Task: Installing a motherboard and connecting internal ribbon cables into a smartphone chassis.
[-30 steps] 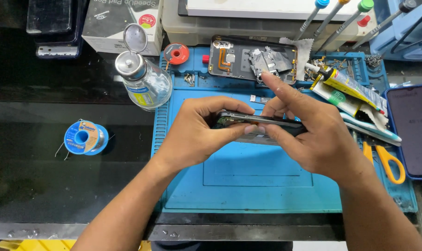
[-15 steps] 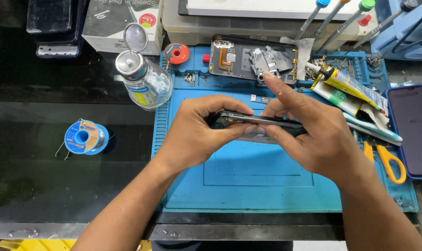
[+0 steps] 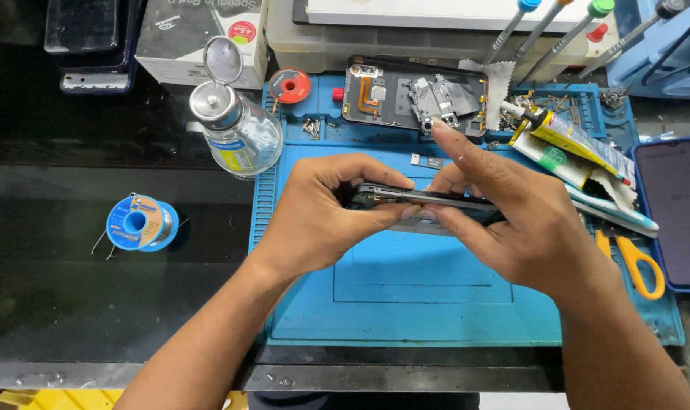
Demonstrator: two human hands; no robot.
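Here, at mid-frame, both hands grip a thin dark phone (image 3: 424, 199) edge-on above the blue mat (image 3: 421, 304). The left hand (image 3: 322, 220) is clenched round its left end; the right hand (image 3: 512, 228) pinches the right end, forefinger raised. By the look of it the work is partway: an opened phone back (image 3: 383, 95) with bare parts lies at top centre, with screws (image 3: 311, 127) loose beside it. A solder spool (image 3: 141, 223) sits left on the bench (image 3: 94, 304).

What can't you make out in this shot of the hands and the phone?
Head view only:
- Phone: seen edge-on, so its faces are hidden; left hand and right hand cover its ends.
- Screwdrivers: tips hidden behind the white box.
- Screws: too small to count.
- Dark device: cut off by the right edge.
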